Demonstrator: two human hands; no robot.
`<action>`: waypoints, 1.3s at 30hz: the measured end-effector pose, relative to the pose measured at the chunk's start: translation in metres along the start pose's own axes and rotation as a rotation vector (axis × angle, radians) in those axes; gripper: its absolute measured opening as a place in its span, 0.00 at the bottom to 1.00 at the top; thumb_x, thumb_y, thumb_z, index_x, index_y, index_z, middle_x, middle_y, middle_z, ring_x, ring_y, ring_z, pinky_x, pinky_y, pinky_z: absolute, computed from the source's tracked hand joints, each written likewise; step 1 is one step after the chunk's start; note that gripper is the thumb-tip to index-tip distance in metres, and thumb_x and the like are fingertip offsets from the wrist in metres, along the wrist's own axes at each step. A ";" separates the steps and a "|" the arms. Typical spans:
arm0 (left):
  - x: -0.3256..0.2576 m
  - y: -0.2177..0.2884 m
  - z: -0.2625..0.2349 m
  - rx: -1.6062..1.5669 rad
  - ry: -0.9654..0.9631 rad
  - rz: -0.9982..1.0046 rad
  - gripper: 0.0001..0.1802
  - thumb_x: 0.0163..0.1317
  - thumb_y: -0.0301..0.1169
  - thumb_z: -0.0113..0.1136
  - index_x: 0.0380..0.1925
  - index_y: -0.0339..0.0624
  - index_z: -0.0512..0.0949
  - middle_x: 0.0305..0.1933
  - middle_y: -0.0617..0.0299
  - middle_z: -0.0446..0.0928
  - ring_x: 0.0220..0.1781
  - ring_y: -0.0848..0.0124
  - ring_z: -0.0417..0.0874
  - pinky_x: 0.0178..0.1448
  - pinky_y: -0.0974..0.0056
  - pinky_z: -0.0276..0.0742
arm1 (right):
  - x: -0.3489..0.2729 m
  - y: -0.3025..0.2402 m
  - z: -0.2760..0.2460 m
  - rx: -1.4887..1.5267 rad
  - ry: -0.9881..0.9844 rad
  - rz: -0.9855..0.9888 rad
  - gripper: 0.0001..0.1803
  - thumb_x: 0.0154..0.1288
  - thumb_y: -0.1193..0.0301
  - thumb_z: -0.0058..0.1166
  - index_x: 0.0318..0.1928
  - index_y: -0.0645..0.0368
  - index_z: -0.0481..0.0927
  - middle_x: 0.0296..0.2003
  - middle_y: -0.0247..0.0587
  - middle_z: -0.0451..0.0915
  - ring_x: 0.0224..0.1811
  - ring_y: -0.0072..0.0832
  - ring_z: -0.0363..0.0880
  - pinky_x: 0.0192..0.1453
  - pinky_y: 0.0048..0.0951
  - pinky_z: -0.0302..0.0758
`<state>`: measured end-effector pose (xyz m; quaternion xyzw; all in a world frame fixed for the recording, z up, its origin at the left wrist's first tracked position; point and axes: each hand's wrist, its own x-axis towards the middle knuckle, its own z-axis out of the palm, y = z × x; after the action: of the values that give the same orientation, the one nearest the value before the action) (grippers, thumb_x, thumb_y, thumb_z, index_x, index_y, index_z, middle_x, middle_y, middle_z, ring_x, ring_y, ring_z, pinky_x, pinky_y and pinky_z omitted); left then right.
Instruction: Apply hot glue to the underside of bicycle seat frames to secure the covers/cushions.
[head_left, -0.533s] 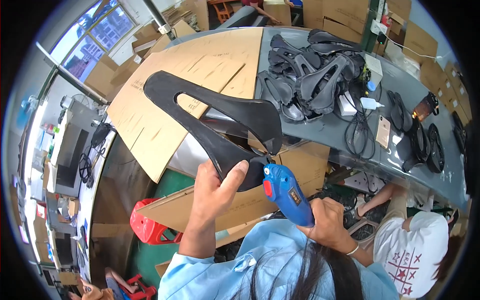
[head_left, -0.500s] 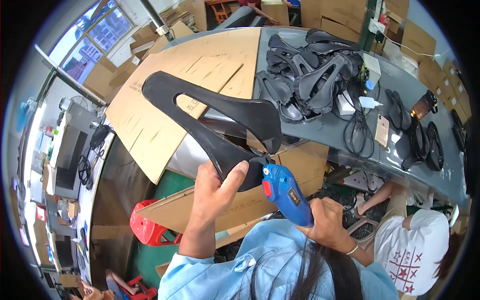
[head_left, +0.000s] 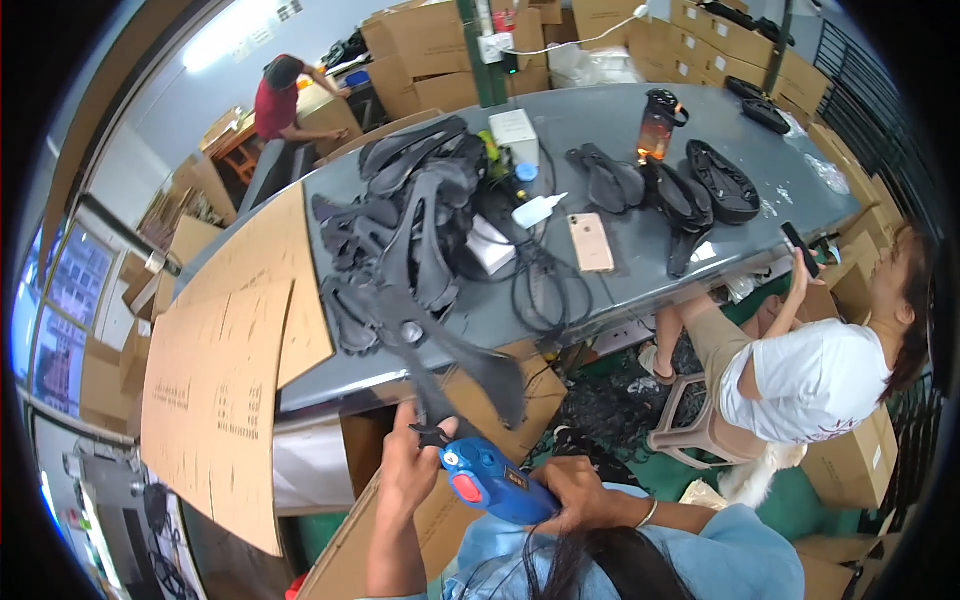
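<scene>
My left hand (head_left: 405, 470) grips the near end of a black bicycle saddle cover (head_left: 495, 375), thumb on top. The cover has a long open slot down its middle and reaches out over the table's edge. My right hand (head_left: 570, 490) is wrapped round a blue cordless cutting tool (head_left: 500, 482) with a red button and a small display. Its dark head lies against the cover's near edge beside my left thumb; whether it bites into the material cannot be made out. Beyond the held cover, a heap of similar black saddle covers (head_left: 435, 230) lies on the grey table (head_left: 610, 120).
Cardboard sheets (head_left: 215, 400) cover the table's left end. Near the heap are a phone (head_left: 590, 242), a white bottle (head_left: 537, 210), black cables (head_left: 545, 300) and a drink bottle (head_left: 657, 125). A person (head_left: 800, 380) sits close on the right; another person (head_left: 280, 100) works far left.
My view has swung to the right, bringing the seated person and more tabletop into sight. The saddle cover has turned and now overlaps the heap in view. Both hands keep their holds.
</scene>
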<state>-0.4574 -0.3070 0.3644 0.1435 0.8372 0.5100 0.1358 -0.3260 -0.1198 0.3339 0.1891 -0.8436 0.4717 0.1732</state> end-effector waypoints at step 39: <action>0.290 0.049 0.069 -0.056 0.521 0.564 0.07 0.57 0.24 0.54 0.37 0.38 0.75 0.34 0.57 0.75 0.35 0.69 0.77 0.41 0.67 0.72 | 0.041 0.084 -0.072 0.218 0.061 0.905 0.30 0.40 0.57 0.69 0.37 0.62 0.68 0.31 0.51 0.77 0.34 0.43 0.78 0.43 0.41 0.73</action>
<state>-0.6942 -0.1195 0.3536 0.2299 0.7571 0.5693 -0.2233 -0.3941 -0.0233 0.3275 -0.1949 -0.7814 0.5910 -0.0460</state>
